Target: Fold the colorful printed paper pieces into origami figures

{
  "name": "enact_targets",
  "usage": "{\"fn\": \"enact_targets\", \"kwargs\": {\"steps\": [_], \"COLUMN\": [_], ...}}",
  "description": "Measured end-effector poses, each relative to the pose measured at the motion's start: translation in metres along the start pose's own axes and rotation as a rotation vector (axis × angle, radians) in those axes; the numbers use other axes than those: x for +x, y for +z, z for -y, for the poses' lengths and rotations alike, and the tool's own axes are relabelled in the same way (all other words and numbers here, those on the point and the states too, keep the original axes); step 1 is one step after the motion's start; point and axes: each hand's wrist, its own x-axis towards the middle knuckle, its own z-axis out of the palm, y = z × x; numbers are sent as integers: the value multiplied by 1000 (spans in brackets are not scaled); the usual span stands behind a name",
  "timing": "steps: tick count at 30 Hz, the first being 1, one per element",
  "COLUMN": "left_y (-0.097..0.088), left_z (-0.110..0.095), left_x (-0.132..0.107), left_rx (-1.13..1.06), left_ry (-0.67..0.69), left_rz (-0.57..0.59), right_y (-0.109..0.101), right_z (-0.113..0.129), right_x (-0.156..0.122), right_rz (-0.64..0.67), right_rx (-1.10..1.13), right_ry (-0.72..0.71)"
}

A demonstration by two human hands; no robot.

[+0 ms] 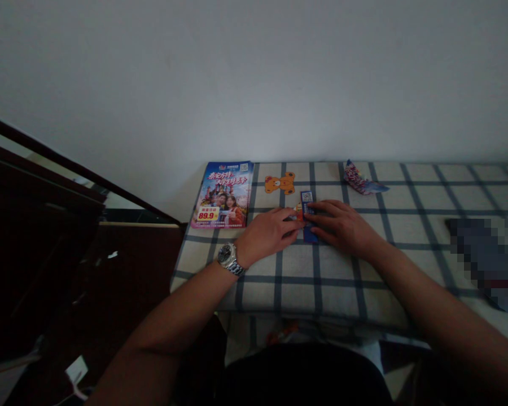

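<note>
Together, hands (273,232) (341,225) on folded paper (309,235).

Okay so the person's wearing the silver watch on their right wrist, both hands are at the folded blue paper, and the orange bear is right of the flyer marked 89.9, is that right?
Not quite: the head view shows the silver watch on the left wrist. The left hand and right hand are at the folded blue paper, and the orange bear is right of the flyer.
</note>
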Motion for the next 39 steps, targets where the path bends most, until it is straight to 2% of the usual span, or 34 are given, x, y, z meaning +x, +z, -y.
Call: {"fn": "enact_targets", "kwargs": {"steps": [26, 39], "left_y": [6, 10], "left_z": [1, -7], "left_x": [2, 7], "left_rx": [14, 62], "left_ry": [-32, -68], "left_rz": [-43, -74], "right_y": [5, 8], "right_z": [-6, -6], "right_x": [2, 4], "right_rz": [-18, -72], "right_rx": [103, 138], "right_ry": [36, 43]}}
